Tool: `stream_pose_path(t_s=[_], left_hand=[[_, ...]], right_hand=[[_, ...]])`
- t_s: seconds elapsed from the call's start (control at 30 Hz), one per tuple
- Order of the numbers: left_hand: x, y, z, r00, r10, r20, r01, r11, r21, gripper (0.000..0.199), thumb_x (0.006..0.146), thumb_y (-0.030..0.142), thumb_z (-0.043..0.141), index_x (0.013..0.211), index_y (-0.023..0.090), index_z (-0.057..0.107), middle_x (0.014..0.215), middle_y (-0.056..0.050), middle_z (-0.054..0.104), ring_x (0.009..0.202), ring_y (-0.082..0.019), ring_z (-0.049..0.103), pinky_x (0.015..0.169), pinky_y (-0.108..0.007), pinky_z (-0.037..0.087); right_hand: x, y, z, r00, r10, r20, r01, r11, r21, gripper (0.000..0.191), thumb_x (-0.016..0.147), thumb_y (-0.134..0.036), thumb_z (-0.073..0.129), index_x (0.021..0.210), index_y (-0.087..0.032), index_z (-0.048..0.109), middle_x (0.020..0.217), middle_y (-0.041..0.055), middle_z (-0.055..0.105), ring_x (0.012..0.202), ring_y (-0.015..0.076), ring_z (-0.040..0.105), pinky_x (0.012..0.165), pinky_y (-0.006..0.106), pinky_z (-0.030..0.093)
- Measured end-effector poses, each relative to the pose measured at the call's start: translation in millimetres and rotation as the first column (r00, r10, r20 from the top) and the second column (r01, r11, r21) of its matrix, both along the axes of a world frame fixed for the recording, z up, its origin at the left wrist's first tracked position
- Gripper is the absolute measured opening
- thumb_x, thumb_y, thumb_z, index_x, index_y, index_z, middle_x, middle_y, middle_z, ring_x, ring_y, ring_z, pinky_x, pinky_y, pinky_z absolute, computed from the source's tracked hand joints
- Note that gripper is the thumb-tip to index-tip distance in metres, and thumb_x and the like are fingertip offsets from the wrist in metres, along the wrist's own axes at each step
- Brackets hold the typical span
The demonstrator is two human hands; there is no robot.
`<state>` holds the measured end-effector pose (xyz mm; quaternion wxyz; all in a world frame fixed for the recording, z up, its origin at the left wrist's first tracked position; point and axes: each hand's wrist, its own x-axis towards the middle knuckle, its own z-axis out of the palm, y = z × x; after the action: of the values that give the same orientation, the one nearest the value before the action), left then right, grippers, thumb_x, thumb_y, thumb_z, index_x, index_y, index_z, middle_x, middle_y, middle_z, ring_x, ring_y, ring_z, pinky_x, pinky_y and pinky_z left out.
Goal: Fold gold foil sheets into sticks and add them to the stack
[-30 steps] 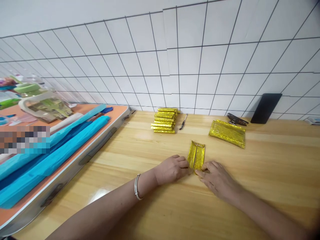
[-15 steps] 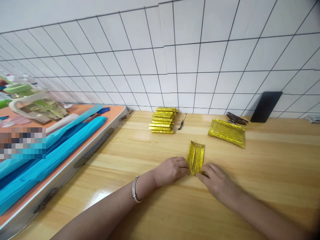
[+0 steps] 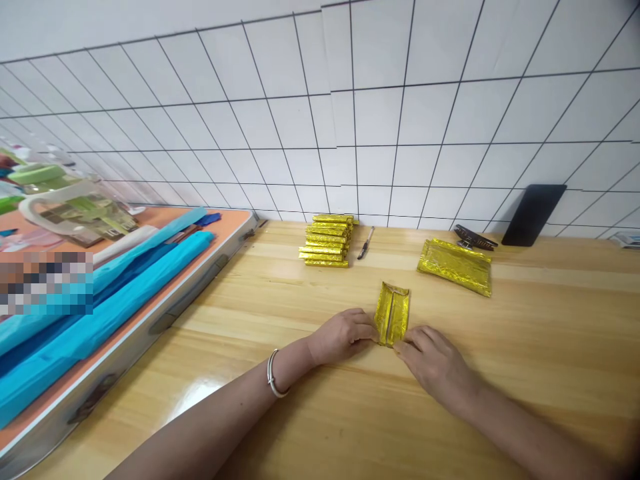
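A small gold foil sheet [image 3: 393, 313], its sides folded in to a seam down the middle, lies on the wooden table [image 3: 260, 293]. My left hand [image 3: 347, 335], below a silver bracelet, has its fingers closed on the foil's lower left corner. At the lower right corner my right hand [image 3: 430, 360] pinches the near edge. Several thin gold foil strips [image 3: 327, 241] are stacked near the wall. A flat bundle of gold foil [image 3: 455, 267] rests to the right, farther back.
A pen [image 3: 366, 244] lies beside the strips. Behind the bundle are a dark hair clip [image 3: 474, 238] and a black phone [image 3: 534, 215] leaning on the wall. Blue rolled material [image 3: 125, 293] and a clear container [image 3: 85, 210] sit on an orange-topped surface at left.
Both hands remain at the foil's near corners, with only slight finger shifts. The near edge of the foil looks a little flatter.
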<state>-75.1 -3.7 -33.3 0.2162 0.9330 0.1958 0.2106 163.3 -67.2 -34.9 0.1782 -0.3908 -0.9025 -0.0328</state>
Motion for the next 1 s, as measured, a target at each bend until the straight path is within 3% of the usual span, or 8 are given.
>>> stream_pose_path(t_s=[0.13,0.37,0.53,0.73,1.0], left_hand=[[1.0,-0.5,-0.5,0.999,0.013,0.029,-0.013,1.0,-0.008,0.017,0.089,0.017,0.046,0.095,0.018,0.062,0.095,-0.006,0.065,0.089,-0.015,0.057,0.083,-0.029,0.042],[3.8,-3.9,-0.5,0.996,0.081,0.023,-0.08,0.995,-0.054,0.018,0.09,0.02,0.045,0.091,0.017,0.063,0.089,-0.006,0.061,0.085,-0.016,0.055,0.08,-0.029,0.042],[7.0,-8.4,-1.5,0.987,0.158,0.003,-0.158,0.987,-0.041,0.018,0.089,0.026,0.048,0.087,0.017,0.063,0.083,-0.007,0.059,0.083,-0.017,0.054,0.079,-0.03,0.041],[9.3,-8.9,-1.0,0.988,0.156,0.019,-0.156,0.987,-0.032,0.017,0.088,0.026,0.049,0.086,0.017,0.064,0.082,-0.006,0.058,0.081,-0.016,0.053,0.076,-0.028,0.04],[15.6,-13.1,-1.7,0.961,0.273,-0.032,-0.273,0.962,0.026,0.017,0.088,0.025,0.048,0.083,0.016,0.062,0.079,-0.005,0.057,0.079,-0.017,0.052,0.071,-0.027,0.038]], right_hand=[[-3.9,-2.3,3.0,0.999,-0.043,0.013,0.043,0.999,-0.021,0.024,0.085,-0.008,0.046,0.095,-0.021,0.063,0.086,0.0072,0.057,0.087,0.0201,0.049,0.078,0.035,0.042],[-10.3,6.2,4.5,0.977,-0.135,-0.166,0.107,0.98,-0.167,0.012,0.085,-0.019,0.052,0.083,-0.022,0.064,0.079,0.0043,0.057,0.082,0.0189,0.048,0.073,0.033,0.039],[-17.2,7.8,6.5,0.947,-0.21,-0.244,0.146,0.955,-0.259,0.013,0.083,-0.017,0.051,0.078,-0.021,0.062,0.076,0.0036,0.056,0.08,0.0192,0.048,0.071,0.033,0.038],[-17.7,8.2,1.3,0.926,-0.27,-0.265,0.187,0.936,-0.299,0.011,0.079,-0.016,0.053,0.074,-0.021,0.061,0.078,0.0033,0.055,0.083,0.0199,0.046,0.073,0.033,0.035],[-19.7,10.1,-1.7,0.924,-0.295,-0.242,0.222,0.931,-0.288,0.01,0.077,-0.017,0.053,0.07,-0.021,0.06,0.073,0.0029,0.054,0.081,0.0198,0.045,0.073,0.033,0.033]])
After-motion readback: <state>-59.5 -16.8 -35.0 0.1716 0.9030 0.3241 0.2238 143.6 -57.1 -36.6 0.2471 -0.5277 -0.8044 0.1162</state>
